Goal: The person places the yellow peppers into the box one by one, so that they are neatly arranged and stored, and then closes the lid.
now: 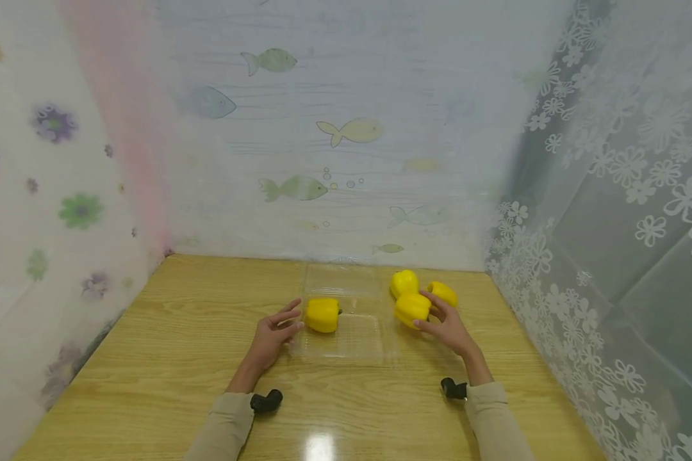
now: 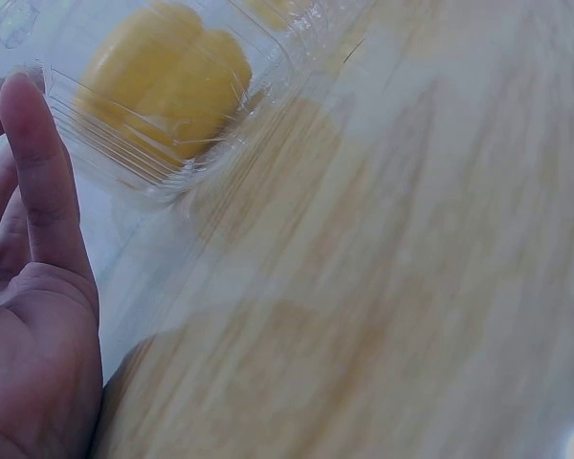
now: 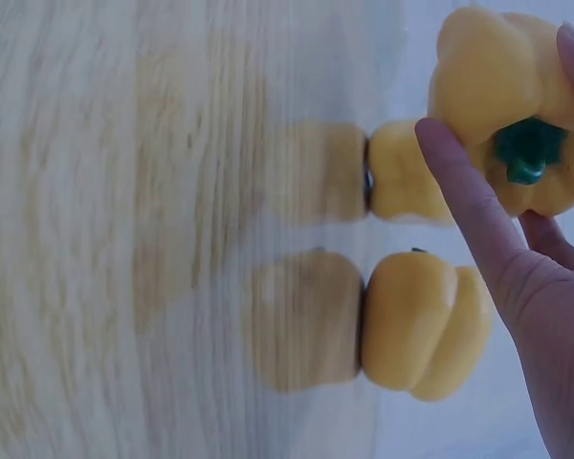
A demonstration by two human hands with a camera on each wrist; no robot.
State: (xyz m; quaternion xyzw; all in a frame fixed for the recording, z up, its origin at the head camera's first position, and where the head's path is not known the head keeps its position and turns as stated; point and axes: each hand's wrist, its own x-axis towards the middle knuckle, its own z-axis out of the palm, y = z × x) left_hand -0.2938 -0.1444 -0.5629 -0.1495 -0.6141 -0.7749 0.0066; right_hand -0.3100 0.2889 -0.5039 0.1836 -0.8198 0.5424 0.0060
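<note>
A clear plastic clamshell container point(image 1: 354, 342) lies opened out on the table, a yellow bell pepper point(image 1: 321, 315) in its left part. At the container's left edge, my left hand point(image 1: 268, 339) has loosely extended fingers; in the left wrist view a fingertip point(image 2: 33, 124) meets the rim. My right hand point(image 1: 451, 328) grips another yellow bell pepper point(image 1: 412, 310) just right of the container, its green stem point(image 3: 528, 153) showing in the right wrist view. Behind it on the table are two more yellow peppers, one at left point(image 1: 404, 283) and one at right point(image 1: 443, 294).
The wood-grain table point(image 1: 179, 358) backs onto a wall covering point(image 1: 352, 211) printed with fish. A flowered covering point(image 1: 46, 224) flanks the left side, and a translucent flowered curtain point(image 1: 611, 256) the right. Black wrist devices point(image 1: 266, 401) sit at both sleeve cuffs.
</note>
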